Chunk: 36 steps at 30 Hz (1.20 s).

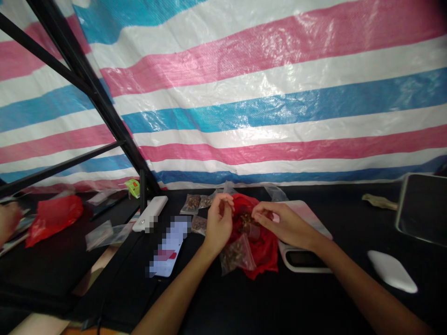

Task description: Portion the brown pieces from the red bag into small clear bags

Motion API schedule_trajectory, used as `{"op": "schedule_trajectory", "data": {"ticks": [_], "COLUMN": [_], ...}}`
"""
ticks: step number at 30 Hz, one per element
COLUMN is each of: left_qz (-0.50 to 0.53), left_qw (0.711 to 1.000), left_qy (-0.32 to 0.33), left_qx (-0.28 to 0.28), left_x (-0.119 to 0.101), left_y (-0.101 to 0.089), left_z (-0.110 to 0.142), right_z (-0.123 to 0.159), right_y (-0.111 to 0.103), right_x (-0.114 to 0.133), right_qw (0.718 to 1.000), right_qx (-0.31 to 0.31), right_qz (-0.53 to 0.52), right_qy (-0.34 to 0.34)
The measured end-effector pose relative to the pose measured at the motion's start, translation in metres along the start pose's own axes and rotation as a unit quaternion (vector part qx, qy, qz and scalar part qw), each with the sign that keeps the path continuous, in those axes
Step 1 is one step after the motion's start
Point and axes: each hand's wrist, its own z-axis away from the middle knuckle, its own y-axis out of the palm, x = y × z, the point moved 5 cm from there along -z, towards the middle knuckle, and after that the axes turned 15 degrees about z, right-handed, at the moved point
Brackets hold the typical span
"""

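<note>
Between my hands lies a crumpled red plastic bag, with small brown dried pieces in its opening. My left hand hovers at the bag's left edge, its fingers loosely curled and the thumb apart from them; nothing shows in it. On the opposite side, my right hand has thumb and fingertips pinched together above the brown pieces; whatever is in the pinch is too small to make out. A clear zip bag of brownish pieces rests on the front of the red bag. Under my right forearm sits a white kitchen scale.
Small filled zip bags lie beyond my left hand. Leftward are a phone and a white power bank. A white rounded case lies right. Across a black frame, another person's hand is near a red bag.
</note>
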Motion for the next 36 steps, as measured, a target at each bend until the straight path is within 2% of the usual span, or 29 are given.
{"op": "schedule_trajectory", "data": {"ticks": [5,7,9,12,15,20,29,33,36], "left_qz": [-0.148,-0.177,-0.174,-0.138,-0.109,-0.090,-0.097,-0.112,-0.099], "left_qw": [0.983,0.978,0.981,0.990,0.994,0.995,0.994,0.992,0.991], "left_qy": [0.017,0.020,0.020,0.020,0.023,0.023,0.024,0.036,0.056], "left_qx": [0.106,0.111,0.087,0.022,-0.019,-0.033,-0.049,-0.043,-0.071], "left_x": [-0.004,-0.003,0.000,0.003,0.004,0.004,0.004,0.001,-0.003], "left_y": [0.006,0.006,0.004,-0.003,-0.009,-0.014,-0.023,-0.025,-0.030], "left_z": [0.009,0.011,0.011,0.009,0.006,0.001,-0.003,-0.007,-0.009], "right_z": [0.003,0.004,0.006,0.008,0.009,0.009,0.014,0.010,0.007], "right_y": [0.001,0.001,0.006,0.019,0.033,0.042,0.049,0.040,0.024], "right_x": [0.004,0.012,0.021,0.034,0.039,0.036,0.043,0.045,0.040], "right_qw": [0.998,0.995,0.990,0.979,0.970,0.960,0.952,0.958,0.965], "right_qx": [0.031,0.030,0.032,0.035,0.041,0.047,0.052,-0.003,-0.075], "right_qz": [0.049,0.076,0.110,0.152,0.182,0.226,0.228,0.208,0.187], "right_qy": [-0.031,-0.056,-0.088,-0.133,-0.153,-0.159,-0.198,-0.197,-0.167]}}
